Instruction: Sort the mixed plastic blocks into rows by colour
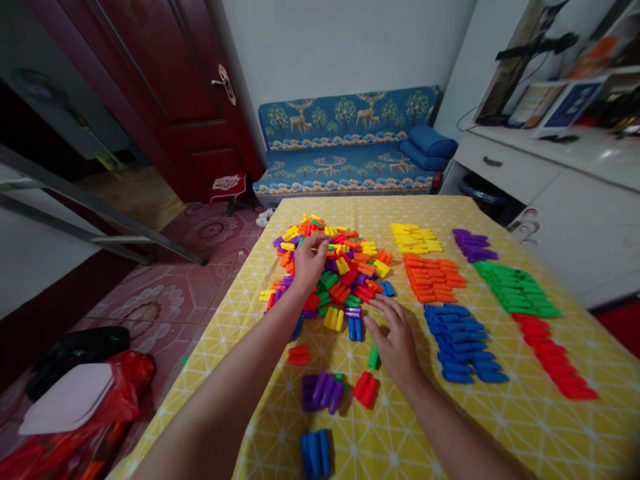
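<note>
A mixed heap of coloured plastic pieces [345, 277] lies on the yellow patterned tablecloth [370, 433]. My left hand [311, 260] is over the heap's left part, thumb and fingertips close together; what they hold, if anything, is too small to name. At the heap's near right edge, my right hand [395, 333] has its fingers apart and holds nothing, beside a green piece [374, 357]. Nearer me lie purple pieces [324, 392], a red piece [365, 390], an orange piece [298, 355] and blue pieces [315, 454].
Sorted groups lie at the right: yellow [416, 239], orange [433, 279], blue [463, 343], purple [474, 246], green [517, 289] and red [555, 357]. Beyond the table stands a blue sofa [345, 153]. A white cabinet [565, 193] is at the right.
</note>
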